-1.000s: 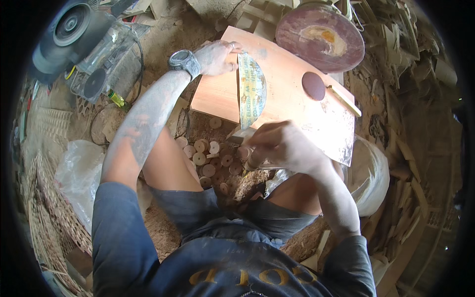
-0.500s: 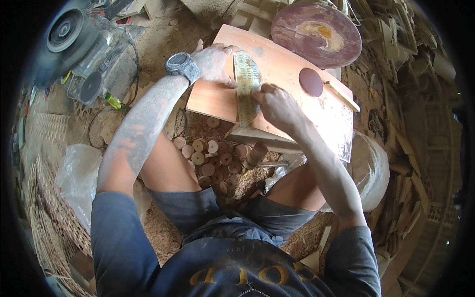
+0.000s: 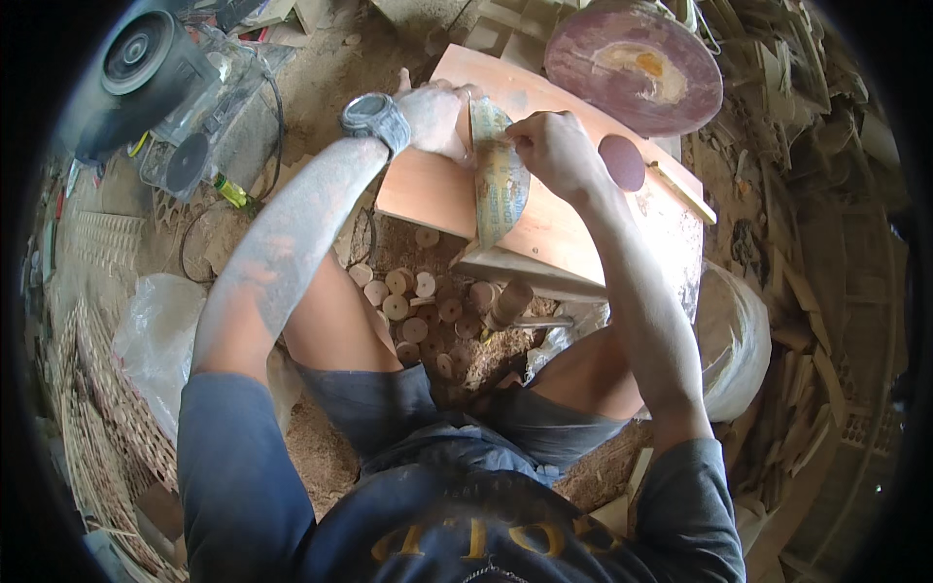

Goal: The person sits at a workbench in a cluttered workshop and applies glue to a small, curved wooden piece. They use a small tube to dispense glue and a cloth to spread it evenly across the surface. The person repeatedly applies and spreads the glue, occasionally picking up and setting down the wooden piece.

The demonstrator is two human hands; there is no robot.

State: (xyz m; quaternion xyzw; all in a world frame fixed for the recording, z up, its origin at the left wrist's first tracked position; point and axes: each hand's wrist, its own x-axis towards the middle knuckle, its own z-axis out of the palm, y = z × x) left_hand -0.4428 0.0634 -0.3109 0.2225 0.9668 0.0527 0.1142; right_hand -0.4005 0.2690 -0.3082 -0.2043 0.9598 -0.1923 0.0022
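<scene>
A half-moon piece of paper (image 3: 500, 194) with a printed, yellowish-grey back lies on a smooth wooden board (image 3: 423, 199). Along its straight side, my left hand (image 3: 434, 119) rests on the board with the fingers stretched out, some fingertips at the paper's edge. My right hand (image 3: 556, 151) is closed in a pinch at the upper part of the curved edge. What sits between those fingertips is too small to make out. Right of that hand lies a round dark-red sanding disc (image 3: 621, 162), beside a narrow wooden strip (image 3: 682, 191).
A large reddish-brown disc (image 3: 593, 58) stands behind the board. Small wooden discs (image 3: 396, 307) are heaped on the floor between my legs. At the far left is a dusty machine with a round wheel (image 3: 138, 52). A plastic bag (image 3: 155, 325) lies at the left, wood scraps at the right.
My right hand has moved up along the paper's curved edge, away from me. My left hand stays in place at the straight side. The view has shifted slightly.
</scene>
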